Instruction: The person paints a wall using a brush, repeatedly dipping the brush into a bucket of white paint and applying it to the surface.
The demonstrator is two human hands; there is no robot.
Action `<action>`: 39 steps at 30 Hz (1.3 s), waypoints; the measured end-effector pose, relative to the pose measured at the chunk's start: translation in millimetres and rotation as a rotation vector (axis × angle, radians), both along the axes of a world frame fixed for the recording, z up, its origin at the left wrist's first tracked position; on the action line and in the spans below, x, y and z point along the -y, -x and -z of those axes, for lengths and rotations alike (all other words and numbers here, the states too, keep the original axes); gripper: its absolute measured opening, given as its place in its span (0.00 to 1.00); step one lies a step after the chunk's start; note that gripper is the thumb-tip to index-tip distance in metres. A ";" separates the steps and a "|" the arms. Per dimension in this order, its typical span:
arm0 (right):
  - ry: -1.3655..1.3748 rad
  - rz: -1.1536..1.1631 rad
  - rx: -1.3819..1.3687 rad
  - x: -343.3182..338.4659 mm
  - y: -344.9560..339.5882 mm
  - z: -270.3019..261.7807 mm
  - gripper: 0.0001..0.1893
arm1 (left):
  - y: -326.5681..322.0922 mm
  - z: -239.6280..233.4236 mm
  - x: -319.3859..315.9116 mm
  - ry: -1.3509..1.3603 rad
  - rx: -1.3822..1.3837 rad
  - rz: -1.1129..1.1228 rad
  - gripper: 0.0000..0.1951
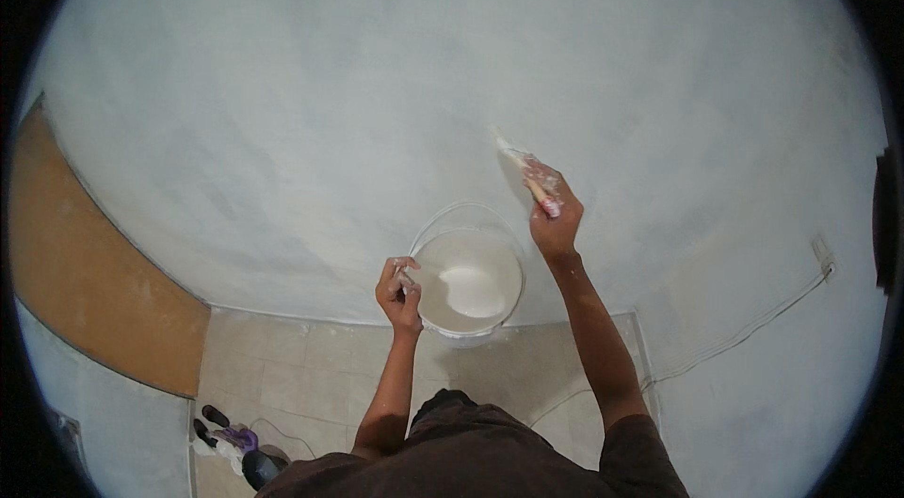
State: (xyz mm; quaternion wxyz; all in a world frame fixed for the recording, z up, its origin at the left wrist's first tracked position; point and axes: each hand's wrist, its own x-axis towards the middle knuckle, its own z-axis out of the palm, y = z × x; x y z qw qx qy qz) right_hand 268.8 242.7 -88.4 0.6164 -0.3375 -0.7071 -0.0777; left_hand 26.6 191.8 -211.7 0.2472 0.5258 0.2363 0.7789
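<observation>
My right hand is closed around the wooden handle of a paintbrush, whose whitened bristles point up and left at the pale wall. White smears cover the fingers. Lower and to the left, my left hand grips the left side of a white plastic bucket near the foot of its raised wire handle. White paint, or a similar liquid, lies in the bucket. How the left fingers hold the rim is partly hidden.
A brown door is in the wall at left. Dark shoes and a purple item lie on the tiled floor. At right, a cable runs from a wall outlet down to the floor.
</observation>
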 end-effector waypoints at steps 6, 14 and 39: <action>-0.206 0.159 0.324 -42.5 -17.1 6.6 0.19 | -7.8 -8.2 2.9 -0.050 -0.003 -0.045 0.09; 0.019 0.190 0.256 -8.5 -23.6 21.0 0.17 | -2.3 -5.4 0.3 -0.053 -0.058 -0.034 0.09; -0.250 0.251 0.386 -11.6 -22.1 -22.4 0.16 | -3.6 1.4 -4.2 -0.088 -0.026 -0.062 0.08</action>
